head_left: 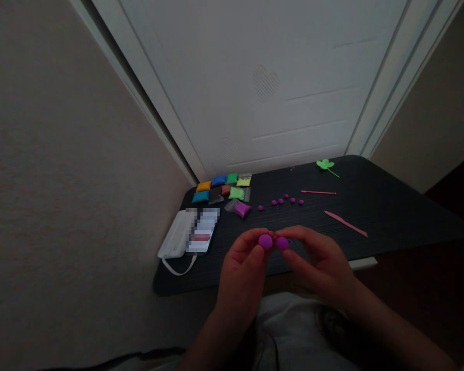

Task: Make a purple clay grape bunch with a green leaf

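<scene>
Between thumb and fingers, my left hand (pixel 242 273) pinches a purple clay ball (pixel 265 242). A second, slightly smaller purple ball (pixel 282 243) is held the same way by my right hand (pixel 320 257). Both balls are side by side over the table's front edge, with the fingertips of the two hands almost meeting. Beyond the hands lie several small purple clay balls (pixel 281 201), one of them apart to the left. Close to that one is an opened bag of purple clay (pixel 242 209).
Several bags of coloured clay (pixel 218 181) lie at the black table's (pixel 232 232) back left. In front are a phone (pixel 204 232) and a white power bank (pixel 178 234) with a cable. To the right lie a pink modelling knife (pixel 346 223), a thin pink tool (pixel 318 192) and a green clover shape (pixel 325 164).
</scene>
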`<act>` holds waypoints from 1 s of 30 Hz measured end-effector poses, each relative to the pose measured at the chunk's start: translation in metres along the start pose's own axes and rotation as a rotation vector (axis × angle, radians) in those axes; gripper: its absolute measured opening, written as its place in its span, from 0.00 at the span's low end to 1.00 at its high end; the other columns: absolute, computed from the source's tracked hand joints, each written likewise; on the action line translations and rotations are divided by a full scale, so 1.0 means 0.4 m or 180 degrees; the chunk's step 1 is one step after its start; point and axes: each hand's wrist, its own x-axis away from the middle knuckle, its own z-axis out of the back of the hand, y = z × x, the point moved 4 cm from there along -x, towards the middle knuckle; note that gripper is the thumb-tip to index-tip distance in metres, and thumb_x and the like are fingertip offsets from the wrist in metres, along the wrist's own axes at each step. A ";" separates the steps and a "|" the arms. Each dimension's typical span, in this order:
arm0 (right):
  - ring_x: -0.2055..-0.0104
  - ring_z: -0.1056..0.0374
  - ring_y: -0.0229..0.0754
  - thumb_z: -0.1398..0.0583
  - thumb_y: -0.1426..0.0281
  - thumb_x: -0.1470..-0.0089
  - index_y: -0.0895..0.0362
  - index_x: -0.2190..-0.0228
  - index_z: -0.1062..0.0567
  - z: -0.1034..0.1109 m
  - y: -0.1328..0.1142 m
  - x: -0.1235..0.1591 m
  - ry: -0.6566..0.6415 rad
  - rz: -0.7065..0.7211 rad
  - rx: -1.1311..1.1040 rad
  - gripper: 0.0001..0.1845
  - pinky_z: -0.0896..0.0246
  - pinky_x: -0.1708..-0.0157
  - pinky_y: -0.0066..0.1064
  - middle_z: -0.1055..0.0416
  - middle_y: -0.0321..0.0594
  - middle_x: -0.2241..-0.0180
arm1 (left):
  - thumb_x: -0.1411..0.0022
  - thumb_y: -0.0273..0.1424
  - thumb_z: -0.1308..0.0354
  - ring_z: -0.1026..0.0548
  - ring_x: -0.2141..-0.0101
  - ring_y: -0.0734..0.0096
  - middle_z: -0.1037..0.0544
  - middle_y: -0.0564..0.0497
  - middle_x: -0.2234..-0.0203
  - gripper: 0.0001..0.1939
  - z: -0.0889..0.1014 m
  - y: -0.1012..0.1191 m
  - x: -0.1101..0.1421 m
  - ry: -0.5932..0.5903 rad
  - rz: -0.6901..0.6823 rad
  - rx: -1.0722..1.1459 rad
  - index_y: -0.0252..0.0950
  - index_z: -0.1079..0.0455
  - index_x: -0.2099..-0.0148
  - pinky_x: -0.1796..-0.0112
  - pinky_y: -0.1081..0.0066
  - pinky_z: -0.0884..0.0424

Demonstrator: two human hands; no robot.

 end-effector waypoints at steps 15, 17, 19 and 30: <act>0.60 0.35 0.34 0.43 0.75 0.51 0.50 0.57 0.34 0.008 -0.056 0.017 -0.0178 0.0194 0.0026 0.18 0.40 0.60 0.24 0.30 0.32 0.61 | 0.52 0.27 0.40 0.28 0.66 0.73 0.24 0.53 0.69 0.08 -0.010 0.026 0.042 -0.0045 -0.0048 -0.0620 0.39 0.28 0.65 0.63 0.74 0.33; 0.60 0.35 0.33 0.43 0.75 0.51 0.50 0.56 0.34 0.009 -0.059 0.016 -0.0190 0.0240 0.0116 0.18 0.41 0.60 0.23 0.30 0.32 0.62 | 0.52 0.26 0.41 0.28 0.67 0.74 0.25 0.53 0.69 0.08 -0.006 0.024 0.044 0.0003 -0.0063 -0.0720 0.39 0.28 0.65 0.63 0.75 0.33; 0.61 0.35 0.33 0.43 0.75 0.51 0.50 0.56 0.34 0.010 -0.061 0.014 -0.0176 0.0285 0.0189 0.19 0.41 0.61 0.23 0.30 0.32 0.61 | 0.51 0.26 0.41 0.28 0.67 0.75 0.25 0.53 0.69 0.09 -0.003 0.021 0.045 0.0008 -0.0070 -0.0772 0.39 0.28 0.64 0.63 0.75 0.33; 0.61 0.35 0.34 0.43 0.75 0.51 0.52 0.57 0.34 0.002 -0.051 0.013 -0.0118 0.0380 0.0392 0.17 0.41 0.60 0.23 0.30 0.33 0.62 | 0.53 0.28 0.39 0.28 0.67 0.74 0.25 0.52 0.69 0.10 0.003 0.010 0.042 0.0101 -0.0024 -0.0629 0.38 0.28 0.65 0.64 0.74 0.33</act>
